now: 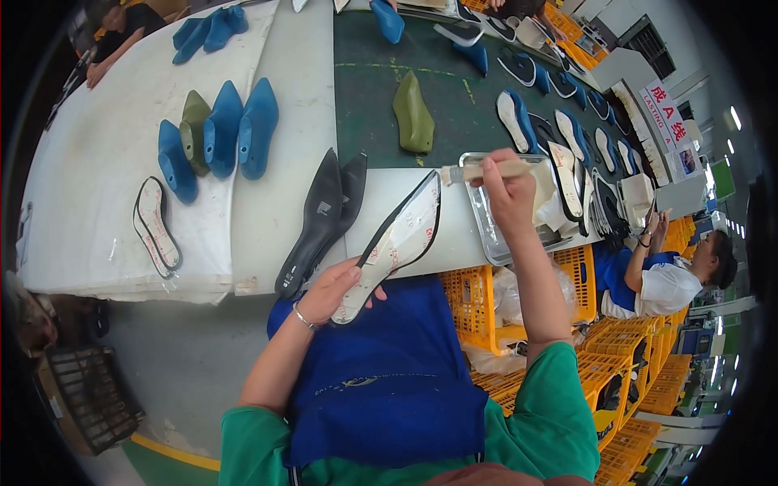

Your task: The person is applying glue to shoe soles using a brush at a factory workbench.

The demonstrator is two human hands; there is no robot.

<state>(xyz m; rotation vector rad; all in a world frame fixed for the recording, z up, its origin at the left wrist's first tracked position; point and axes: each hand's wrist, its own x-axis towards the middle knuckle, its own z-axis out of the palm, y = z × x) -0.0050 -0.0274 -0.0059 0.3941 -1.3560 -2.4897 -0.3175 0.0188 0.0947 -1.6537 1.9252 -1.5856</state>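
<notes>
My left hand [328, 292] is closed on the heel end of an insole [403, 235], pale with printed marks and a black edge, tilted with its pointed toe away from me. In my right hand [510, 198] is a flat brush [470, 172] with a pale wooden handle. Its bristle end is beside the insole's toe; whether they touch I cannot tell. Under my right forearm lies a metal tray [485, 235] with cream-coloured material inside. A pair of black soles [312, 223] rests on the white table, left of the insole.
Blue shoe lasts [258, 130] and a green one [194, 121] stand at left, near another insole [154, 227]. A green last [411, 113] sits on the dark green belt [365, 97], with more shoe parts to the right. Yellow crates [468, 304] are below the tray. Co-workers [660, 275] stand around.
</notes>
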